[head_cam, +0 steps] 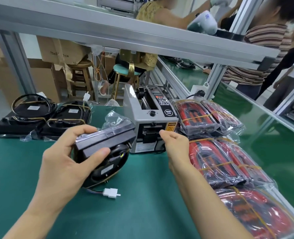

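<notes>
Head view: at centre left, the left hand (61, 157) grips a bagged black unit (106, 137) above the green bench (142, 213), thumb on its near face. Just to its right, the right hand (175, 145) is at the front of the tape dispenser (137, 118) with its fingertips drawn together. I cannot tell whether they pinch anything.

Place: factory assembly line | green bench (142, 213), aluminium frame (142, 31), tape dispenser (148, 121), bagged cable packs (211, 157), cartons (61, 49), workers (263, 54) alongside

One head-worn wide-angle view, forward and down, close over the green worktable (142, 213).
</notes>
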Demonstrator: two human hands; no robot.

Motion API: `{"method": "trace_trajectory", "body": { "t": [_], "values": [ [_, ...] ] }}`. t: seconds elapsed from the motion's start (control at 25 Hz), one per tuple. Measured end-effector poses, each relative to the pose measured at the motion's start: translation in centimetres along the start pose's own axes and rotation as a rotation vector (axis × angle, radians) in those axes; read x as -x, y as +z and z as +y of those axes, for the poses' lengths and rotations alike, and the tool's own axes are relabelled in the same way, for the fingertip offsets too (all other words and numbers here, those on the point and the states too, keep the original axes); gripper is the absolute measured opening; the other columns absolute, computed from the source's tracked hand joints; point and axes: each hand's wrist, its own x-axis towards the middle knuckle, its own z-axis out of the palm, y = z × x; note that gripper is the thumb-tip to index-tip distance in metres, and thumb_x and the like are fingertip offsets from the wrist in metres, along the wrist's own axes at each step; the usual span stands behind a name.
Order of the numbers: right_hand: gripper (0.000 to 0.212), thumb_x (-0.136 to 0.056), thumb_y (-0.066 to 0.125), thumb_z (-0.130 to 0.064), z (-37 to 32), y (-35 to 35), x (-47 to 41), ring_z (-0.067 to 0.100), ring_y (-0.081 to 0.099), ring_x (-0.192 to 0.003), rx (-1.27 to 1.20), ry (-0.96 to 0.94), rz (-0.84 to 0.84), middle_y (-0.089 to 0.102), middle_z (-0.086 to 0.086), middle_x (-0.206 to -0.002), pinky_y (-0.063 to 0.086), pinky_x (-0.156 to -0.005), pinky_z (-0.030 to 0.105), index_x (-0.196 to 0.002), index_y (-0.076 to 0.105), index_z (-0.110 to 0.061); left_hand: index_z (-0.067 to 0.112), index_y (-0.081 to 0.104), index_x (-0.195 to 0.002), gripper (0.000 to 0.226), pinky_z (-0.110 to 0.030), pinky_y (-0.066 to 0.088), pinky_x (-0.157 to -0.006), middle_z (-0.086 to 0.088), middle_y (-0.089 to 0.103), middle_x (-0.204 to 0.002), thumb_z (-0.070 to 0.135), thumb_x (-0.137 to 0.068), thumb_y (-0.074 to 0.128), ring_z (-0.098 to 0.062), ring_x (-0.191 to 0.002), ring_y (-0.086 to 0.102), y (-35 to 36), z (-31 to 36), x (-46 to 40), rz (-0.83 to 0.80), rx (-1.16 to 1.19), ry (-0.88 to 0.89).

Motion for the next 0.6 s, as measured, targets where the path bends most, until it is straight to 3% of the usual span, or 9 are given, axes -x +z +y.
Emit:
{"method": "trace_trajectory", "body": {
  "t": [0.16, 0.32, 0.48, 0.6],
  "values": [
    [0.003, -0.085, 0.073, -0.019, 0.3, 0.8, -0.9, 0.004, 0.059, -0.081, 0.034, 0.032, 0.008, 0.067, -0.009, -0.082, 0.042, -0.08, 0.025, -0.085, 0.072, -0.016, 0.043, 0.062, -0.1, 0.042, -0.005, 0.047, -0.072, 0.019, 0.068, -0.094, 0.054, -0.061, 0.073, 0.002, -0.077, 0.063, 0.2, 0.6, 0.2, 0.002, -0.051, 0.021],
    [0.006, -0.082, 0.076, -0.017, -0.2, 1.4, -1.3, 0.006, 0.043, -0.054, 0.012, 0.11, 0.04, 0.067, -0.002, -0.079, 0.037, -0.056, 0.021, -0.08, 0.07, -0.016, 0.045, 0.06, -0.097, 0.039, 0.0, 0.042, -0.071, 0.023, 0.067, -0.093, 0.05, -0.06, 0.073, 0.005, -0.076, 0.062, 0.4, 1.6, 0.7, -0.011, -0.049, 0.042],
    [0.018, -0.08, 0.075, -0.013, -0.7, 1.9, -1.6, 0.006, 0.036, -0.037, -0.036, 0.23, 0.088, 0.051, -0.001, -0.058, 0.029, -0.037, 0.018, -0.069, 0.06, -0.014, 0.043, 0.061, -0.095, 0.041, 0.0, 0.041, -0.07, 0.022, 0.066, -0.092, 0.035, -0.06, 0.079, 0.004, -0.077, 0.061, 0.5, 1.9, 1.1, -0.016, -0.053, 0.032],
    [0.023, -0.083, 0.069, -0.009, -1.3, 2.1, -1.4, 0.005, 0.025, -0.027, -0.088, 0.301, 0.044, 0.04, 0.001, -0.056, 0.02, -0.03, 0.015, -0.07, 0.05, -0.013, 0.039, 0.061, -0.095, 0.039, 0.0, 0.04, -0.069, 0.019, 0.066, -0.092, 0.03, -0.06, 0.078, 0.002, -0.077, 0.061, 0.8, 2.4, 1.4, -0.007, -0.071, 0.042]
  ]
}}
